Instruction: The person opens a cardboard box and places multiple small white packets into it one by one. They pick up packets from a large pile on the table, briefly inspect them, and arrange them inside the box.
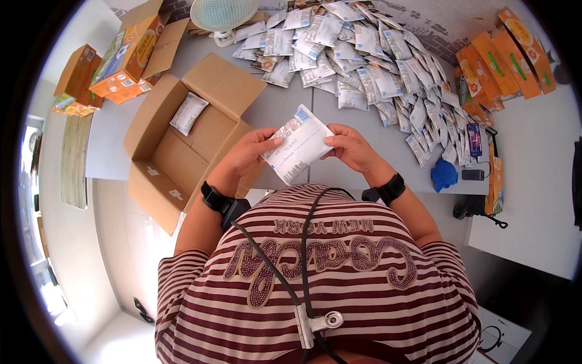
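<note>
A white printed packet [298, 145] with a blue corner is stretched between my two hands, just above the near part of the table. My left hand [251, 148] pinches its left edge, thumb on top. On the opposite edge, my right hand [351, 147] grips it the same way, with the fingers curled underneath and partly hidden. To the left stands an open cardboard box [173, 151] with its flaps spread. One similar white packet [189, 114] lies inside, near the box's far left corner. A large heap of such packets [370, 79] covers the far and right parts of the table.
Orange printed cartons [130, 57] stand at the far left, and orange bags or cartons [506, 57] at the far right. A round fan [224, 15] is at the back. Near the right edge are a blue cloth [444, 175], a phone [474, 139] and a small black block [473, 175].
</note>
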Demonstrator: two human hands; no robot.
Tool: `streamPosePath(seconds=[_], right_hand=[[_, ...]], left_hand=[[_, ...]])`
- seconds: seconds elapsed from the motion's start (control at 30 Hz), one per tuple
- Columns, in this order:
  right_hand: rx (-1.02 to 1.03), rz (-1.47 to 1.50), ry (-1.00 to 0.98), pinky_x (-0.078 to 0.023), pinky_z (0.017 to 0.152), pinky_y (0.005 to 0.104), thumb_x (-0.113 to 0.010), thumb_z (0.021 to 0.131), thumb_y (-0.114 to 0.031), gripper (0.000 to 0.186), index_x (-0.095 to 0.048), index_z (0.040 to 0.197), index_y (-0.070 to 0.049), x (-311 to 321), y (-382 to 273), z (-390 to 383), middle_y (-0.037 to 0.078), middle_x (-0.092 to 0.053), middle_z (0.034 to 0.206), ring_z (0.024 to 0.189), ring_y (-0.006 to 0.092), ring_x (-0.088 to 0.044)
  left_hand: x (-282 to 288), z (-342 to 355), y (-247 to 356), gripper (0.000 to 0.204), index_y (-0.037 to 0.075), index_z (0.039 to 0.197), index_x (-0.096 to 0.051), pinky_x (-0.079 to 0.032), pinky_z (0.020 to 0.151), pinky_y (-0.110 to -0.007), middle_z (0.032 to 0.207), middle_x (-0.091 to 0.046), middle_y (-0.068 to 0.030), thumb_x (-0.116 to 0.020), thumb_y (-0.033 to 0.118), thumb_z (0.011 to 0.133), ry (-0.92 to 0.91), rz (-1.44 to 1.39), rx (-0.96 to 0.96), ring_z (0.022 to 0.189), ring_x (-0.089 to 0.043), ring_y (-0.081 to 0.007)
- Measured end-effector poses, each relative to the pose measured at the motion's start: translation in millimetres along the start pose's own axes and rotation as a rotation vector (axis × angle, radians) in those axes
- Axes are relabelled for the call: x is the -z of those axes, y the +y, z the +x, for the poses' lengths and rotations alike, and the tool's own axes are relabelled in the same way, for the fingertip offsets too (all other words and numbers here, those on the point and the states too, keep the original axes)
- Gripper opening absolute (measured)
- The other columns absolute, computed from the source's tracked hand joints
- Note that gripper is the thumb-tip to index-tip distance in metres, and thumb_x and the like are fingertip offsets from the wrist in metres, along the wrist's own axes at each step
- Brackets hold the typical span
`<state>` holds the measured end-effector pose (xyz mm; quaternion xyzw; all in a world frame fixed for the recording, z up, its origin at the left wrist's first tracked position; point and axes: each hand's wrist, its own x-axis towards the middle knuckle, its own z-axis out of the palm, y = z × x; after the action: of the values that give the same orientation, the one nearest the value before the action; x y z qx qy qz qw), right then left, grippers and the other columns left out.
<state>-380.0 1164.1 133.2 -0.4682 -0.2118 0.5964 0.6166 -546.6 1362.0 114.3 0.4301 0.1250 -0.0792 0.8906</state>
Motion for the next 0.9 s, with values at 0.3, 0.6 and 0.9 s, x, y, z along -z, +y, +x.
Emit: streamPosePath(seconds=[0.3, 0.6, 0.9], right_hand=[[-0.04, 0.028, 0.033, -0.048, 0.079, 0.0274, -0.042, 0.094, -0.029, 0.024, -0.051, 0.097, -0.007, -22.1, 4.4, 19.2, 0.013, -0.057, 0.11, 0.097, 0.0197, -0.059], [-0.005, 0.049, 0.186, -0.047, 0.081, 0.0291, -0.04, 0.095, -0.029, 0.026, -0.052, 0.098, -0.006, -10.4, 13.6, 9.8, 0.019, -0.054, 0.118, 0.101, 0.0231, -0.057], [0.032, 0.078, 0.282, -0.048, 0.08, 0.0297, -0.04, 0.094, -0.027, 0.026, -0.052, 0.1, -0.005, -6.9, 19.0, 0.2, 0.018, -0.055, 0.115, 0.1, 0.023, -0.057]], left_hand=[[50.8, -31.6, 0.2, 0.039, -0.001, 0.116, -0.05, -0.047, 0.082, -0.027, 0.104, -0.06, -0.0058, -0.062, 0.012, 0.082, 0.124, 0.015, -0.073, 0.092, -0.059, -0.0129], [162.5, -97.7, 29.5, 0.035, 0.0, 0.11, -0.054, -0.048, 0.078, -0.026, 0.098, -0.062, -0.0041, -0.065, 0.011, 0.079, 0.512, 0.083, -0.145, 0.086, -0.06, -0.0113], [256.6, -72.2, 2.2, 0.036, 0.011, 0.113, -0.055, -0.044, 0.075, -0.029, 0.098, -0.061, 0.0014, -0.066, 0.016, 0.079, 0.626, 0.292, 0.17, 0.088, -0.056, -0.0116]])
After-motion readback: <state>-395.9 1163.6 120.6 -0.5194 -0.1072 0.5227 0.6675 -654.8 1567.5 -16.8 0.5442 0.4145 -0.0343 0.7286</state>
